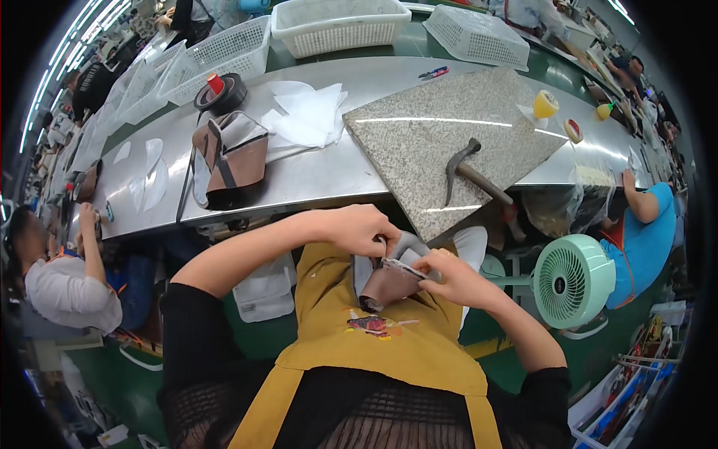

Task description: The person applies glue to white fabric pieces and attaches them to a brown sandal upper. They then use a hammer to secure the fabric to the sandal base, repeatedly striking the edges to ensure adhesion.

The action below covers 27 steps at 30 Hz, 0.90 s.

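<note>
Over my lap, on a mustard-yellow apron [396, 352], lies a small brown leather-like piece [390, 288] with a grey lining and a pale edge. My left hand [363, 230] pinches its upper edge, fingers closed. At the other end of that edge, my right hand [449, 273] grips the piece between thumb and fingers. Whether it is part of a bag or a shoe, I cannot tell. Beyond my hands, a hammer [479, 182] with a curved head rests on a speckled stone slab [404, 142]. A larger brown and black sewn piece [243, 161] stands on the metal table, left of the slab.
White sheets [307, 112] and a black tape roll [222, 96] lie on the metal table [164, 202]. White plastic baskets [340, 30] line its far side. A green fan [572, 280] stands at my right. Co-workers sit on both sides, one in a blue shirt [645, 239].
</note>
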Each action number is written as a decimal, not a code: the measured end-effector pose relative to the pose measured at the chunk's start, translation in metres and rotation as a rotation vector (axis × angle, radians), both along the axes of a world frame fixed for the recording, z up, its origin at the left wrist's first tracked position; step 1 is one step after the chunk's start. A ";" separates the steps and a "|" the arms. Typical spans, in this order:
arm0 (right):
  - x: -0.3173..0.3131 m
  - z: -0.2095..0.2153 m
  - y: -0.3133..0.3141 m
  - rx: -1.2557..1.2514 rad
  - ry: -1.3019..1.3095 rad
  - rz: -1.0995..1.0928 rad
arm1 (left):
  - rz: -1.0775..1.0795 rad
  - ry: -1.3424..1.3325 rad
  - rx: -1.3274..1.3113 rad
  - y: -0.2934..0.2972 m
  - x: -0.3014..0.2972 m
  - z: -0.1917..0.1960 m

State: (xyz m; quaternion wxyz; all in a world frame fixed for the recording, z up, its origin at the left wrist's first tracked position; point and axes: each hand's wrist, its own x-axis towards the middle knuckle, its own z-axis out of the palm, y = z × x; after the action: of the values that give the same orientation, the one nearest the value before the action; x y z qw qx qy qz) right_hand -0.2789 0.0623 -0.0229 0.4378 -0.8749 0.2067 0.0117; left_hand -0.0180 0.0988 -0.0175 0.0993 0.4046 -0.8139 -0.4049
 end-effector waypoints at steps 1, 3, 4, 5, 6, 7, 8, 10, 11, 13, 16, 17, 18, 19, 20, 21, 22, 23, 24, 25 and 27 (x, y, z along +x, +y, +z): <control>-0.001 -0.002 0.003 0.109 -0.025 -0.017 | -0.030 -0.022 0.025 -0.001 -0.001 0.006; 0.004 0.009 0.005 0.326 -0.082 -0.038 | 0.009 -0.078 0.247 -0.003 0.001 0.038; 0.007 0.014 0.001 0.368 -0.116 -0.041 | 0.059 -0.060 0.365 -0.004 0.005 0.052; 0.010 0.014 -0.001 0.497 -0.237 -0.077 | 0.112 -0.046 0.478 -0.006 0.011 0.066; 0.013 0.021 -0.007 0.575 -0.259 -0.153 | -0.064 -0.023 0.325 -0.015 0.024 0.078; 0.017 0.027 -0.012 0.654 -0.281 -0.229 | -0.109 -0.040 0.329 -0.018 0.038 0.088; 0.019 0.030 -0.017 0.649 -0.347 -0.279 | -0.061 -0.008 0.382 -0.018 0.047 0.102; 0.012 0.018 -0.027 0.362 -0.331 -0.325 | -0.030 -0.017 0.398 -0.032 0.061 0.134; 0.008 0.010 -0.032 0.216 -0.320 -0.350 | -0.040 -0.061 0.365 -0.050 0.070 0.150; 0.006 0.002 -0.034 0.358 -0.351 -0.374 | 0.038 -0.221 0.177 -0.095 0.093 0.178; 0.023 -0.010 -0.034 0.242 -0.372 -0.400 | 0.277 -0.460 -0.361 -0.155 0.142 0.226; 0.023 -0.011 -0.036 0.168 -0.361 -0.413 | 0.379 -0.597 -0.562 -0.178 0.150 0.237; 0.025 -0.011 -0.038 0.090 -0.314 -0.396 | 0.446 -0.663 -0.867 -0.203 0.169 0.236; 0.029 -0.013 -0.039 -0.015 -0.327 -0.379 | 0.506 -0.722 -1.167 -0.226 0.187 0.227; 0.032 -0.015 -0.039 -0.117 -0.338 -0.358 | 0.550 -0.713 -1.243 -0.237 0.197 0.224; 0.034 -0.016 -0.039 -0.219 -0.338 -0.339 | 0.596 -0.695 -1.314 -0.245 0.201 0.216; 0.038 -0.015 -0.039 -0.254 -0.367 -0.348 | 0.648 -0.685 -1.383 -0.247 0.211 0.209; 0.037 -0.016 -0.039 -0.281 -0.364 -0.357 | 0.637 -0.737 -1.228 -0.243 0.216 0.202; 0.038 -0.017 -0.040 -0.306 -0.365 -0.359 | 0.628 -0.788 -1.071 -0.233 0.223 0.196; 0.040 -0.017 -0.041 -0.329 -0.369 -0.354 | 0.621 -0.837 -0.909 -0.221 0.234 0.190; 0.045 -0.018 -0.044 -0.414 -0.355 -0.350 | 0.657 -0.874 -0.579 -0.189 0.265 0.173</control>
State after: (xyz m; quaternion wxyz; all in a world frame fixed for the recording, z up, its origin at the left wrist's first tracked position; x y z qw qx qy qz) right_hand -0.2339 0.0186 -0.0404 0.2750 -0.8848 0.2726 -0.2591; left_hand 0.2470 -0.0900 0.1557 -0.0181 0.7191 -0.6891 0.0874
